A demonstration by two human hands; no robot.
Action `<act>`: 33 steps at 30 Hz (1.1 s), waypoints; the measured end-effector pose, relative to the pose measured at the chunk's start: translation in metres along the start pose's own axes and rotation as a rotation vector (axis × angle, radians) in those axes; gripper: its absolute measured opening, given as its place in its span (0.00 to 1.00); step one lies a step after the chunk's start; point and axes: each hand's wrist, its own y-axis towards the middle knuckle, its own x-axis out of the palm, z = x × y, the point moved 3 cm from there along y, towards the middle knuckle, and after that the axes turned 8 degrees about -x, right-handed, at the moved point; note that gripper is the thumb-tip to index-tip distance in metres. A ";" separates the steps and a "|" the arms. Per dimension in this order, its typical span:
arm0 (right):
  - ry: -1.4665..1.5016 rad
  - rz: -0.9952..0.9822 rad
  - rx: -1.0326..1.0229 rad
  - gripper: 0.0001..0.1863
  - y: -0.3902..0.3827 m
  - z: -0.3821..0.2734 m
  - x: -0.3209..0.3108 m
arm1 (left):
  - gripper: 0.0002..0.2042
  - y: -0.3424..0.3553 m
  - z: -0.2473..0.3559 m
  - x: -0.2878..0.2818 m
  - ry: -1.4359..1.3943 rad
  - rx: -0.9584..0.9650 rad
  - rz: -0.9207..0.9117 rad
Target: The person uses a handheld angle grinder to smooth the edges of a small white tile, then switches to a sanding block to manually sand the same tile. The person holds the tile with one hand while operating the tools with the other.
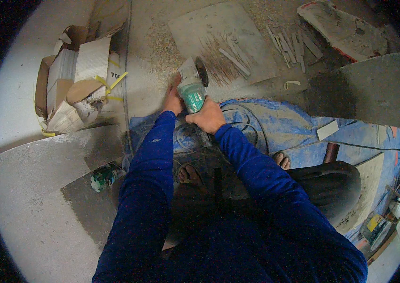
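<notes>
My right hand (pixel 209 117) is wrapped round the green body of an angle grinder (pixel 193 98), held out in front of me above the floor. The grinder's dark disc (pixel 202 71) points away from me. Beside the disc is a pale, flat tile piece (pixel 188 70) with a pointed end. My left hand (pixel 174 100) is closed at its lower left edge, close against the grinder's head; some of its fingers are hidden. Dust hazes the floor just left of and beyond the disc.
Thin cut strips (pixel 228 59) lie on a large dusty slab (pixel 186 26) ahead. A torn carton of tiles (pixel 63 66) stands at left. Blue sheeting (pixel 280 118) with a cable (pixel 370 147) spreads around my feet. Another green tool (pixel 103 178) lies at left; a dirty tub (pixel 344 28) is far right.
</notes>
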 end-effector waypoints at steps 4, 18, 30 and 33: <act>0.007 -0.001 -0.028 0.41 -0.001 0.001 0.000 | 0.24 -0.003 0.001 0.002 -0.205 -0.039 0.041; 0.013 -0.010 -0.026 0.41 -0.004 0.001 -0.001 | 0.43 0.018 -0.036 0.019 -0.457 -0.008 -0.141; 0.028 0.009 -0.044 0.41 -0.007 0.003 -0.001 | 0.47 0.007 -0.012 0.008 0.070 0.081 -0.021; 0.021 0.015 -0.027 0.41 -0.007 0.004 0.000 | 0.48 0.010 -0.016 0.010 -0.017 0.056 -0.059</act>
